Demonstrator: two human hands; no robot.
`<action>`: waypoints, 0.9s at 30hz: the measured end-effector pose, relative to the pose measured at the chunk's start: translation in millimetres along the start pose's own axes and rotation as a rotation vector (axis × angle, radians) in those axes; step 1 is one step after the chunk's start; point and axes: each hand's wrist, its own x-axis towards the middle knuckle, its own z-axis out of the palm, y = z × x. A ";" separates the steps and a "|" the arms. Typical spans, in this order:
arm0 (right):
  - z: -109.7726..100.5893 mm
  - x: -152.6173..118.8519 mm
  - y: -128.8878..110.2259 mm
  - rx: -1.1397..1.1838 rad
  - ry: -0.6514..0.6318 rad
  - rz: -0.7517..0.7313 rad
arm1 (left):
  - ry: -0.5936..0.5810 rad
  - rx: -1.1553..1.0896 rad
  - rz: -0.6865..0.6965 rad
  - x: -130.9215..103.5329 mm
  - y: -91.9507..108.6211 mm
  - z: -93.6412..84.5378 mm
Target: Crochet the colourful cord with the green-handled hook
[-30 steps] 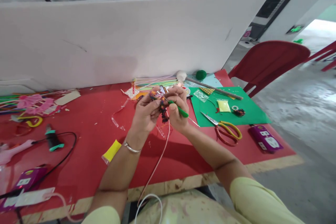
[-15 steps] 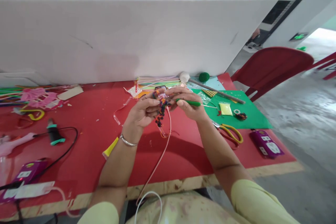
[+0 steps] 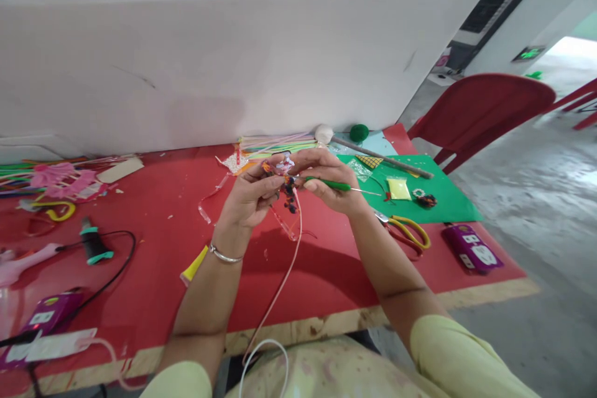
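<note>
Above the red tabletop, my left hand (image 3: 249,199) is closed, its thumb and fingers pinching a small knotted yarn piece (image 3: 289,191) in dark blue and orange. A white and clear bit shows at its top; whether it is attached I cannot tell. My right hand (image 3: 338,196) is closed around a green-handled crochet hook (image 3: 336,185), with a thin metal shaft reaching right past the hand. Its left end meets the yarn piece, where fingers partly hide the contact. From the piece a pink cord (image 3: 291,261) hangs down over the table edge toward my lap.
Yellow-handled scissors (image 3: 405,233) lie by my right forearm, near a green sheet (image 3: 448,199) and a purple box (image 3: 471,249). At left lie a black-and-teal tool (image 3: 96,244) and a cable. A white partition (image 3: 209,62) stands behind; a red chair (image 3: 489,112) is at right.
The yarn piece has turned slightly between my fingers, and less of it hangs below them. My right hand and the hook have shifted slightly left. The view has moved a little.
</note>
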 end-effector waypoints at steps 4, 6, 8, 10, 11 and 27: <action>4.0 -4.7 0.2 -0.003 0.035 0.131 | 0.014 0.008 -0.015 -0.7 -0.8 2.3; 6.1 -4.6 0.2 -0.016 0.073 0.155 | 0.019 0.021 -0.035 -1.8 0.2 3.0; 7.7 -2.8 0.1 -0.032 0.086 0.099 | 0.022 0.028 -0.049 -2.9 1.8 3.3; 8.7 -0.5 -0.5 -0.056 0.073 0.015 | 0.021 0.019 -0.061 -3.7 3.5 3.2; 9.0 0.4 -1.0 -0.069 0.064 -0.012 | 0.023 0.012 -0.066 -4.0 4.3 3.1; -14.1 9.1 -23.3 -0.138 -0.161 0.071 | -0.052 0.114 -0.142 -2.1 6.7 -6.3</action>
